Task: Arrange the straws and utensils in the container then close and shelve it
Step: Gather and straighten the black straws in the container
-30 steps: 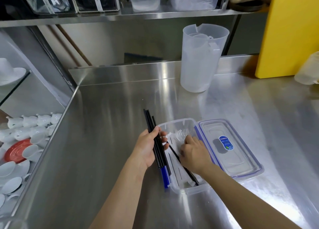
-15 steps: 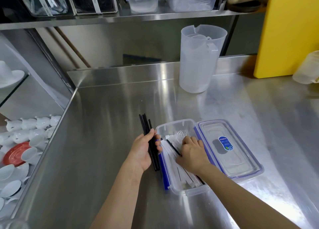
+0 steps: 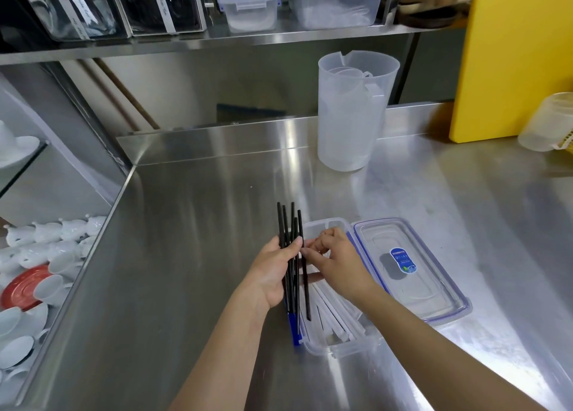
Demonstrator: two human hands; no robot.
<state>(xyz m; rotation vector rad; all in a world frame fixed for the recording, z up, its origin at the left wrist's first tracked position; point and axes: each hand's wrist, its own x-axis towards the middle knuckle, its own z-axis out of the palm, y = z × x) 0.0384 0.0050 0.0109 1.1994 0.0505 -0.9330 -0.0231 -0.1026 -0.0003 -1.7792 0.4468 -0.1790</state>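
My left hand (image 3: 274,268) is closed around a bunch of thin black plastic straws (image 3: 291,255). The thumb presses them against the fingers, and they stand tilted, with their tops poking up past the hand and their bottoms hanging down below it. My right hand (image 3: 336,262) is just beside the left one. Its fingertips (image 3: 305,251) pinch together on one of the black straws in the bunch.

Right under both hands sits the clear plastic box with blue clips (image 3: 341,345). It is open. Long white paper-wrapped sticks (image 3: 328,314) lie inside it, below my right wrist. I cannot tell just what they are. The low tips of the black straws hang over the left edge of the box, by the blue clip.

Just to the right of my right hand lies the clear flat lid with a blue sticker (image 3: 403,265). It touches the side of the box and rests on the shiny steel counter (image 3: 192,255).

Farther out past my hands stands a tall cloudy plastic jug (image 3: 353,113), well apart from the box. To the right of it a big yellow cutting board (image 3: 511,63) leans up. Above, far from my hands, a steel shelf (image 3: 217,43) holds a small clear tub with a shut lid (image 3: 249,6) and other bins.
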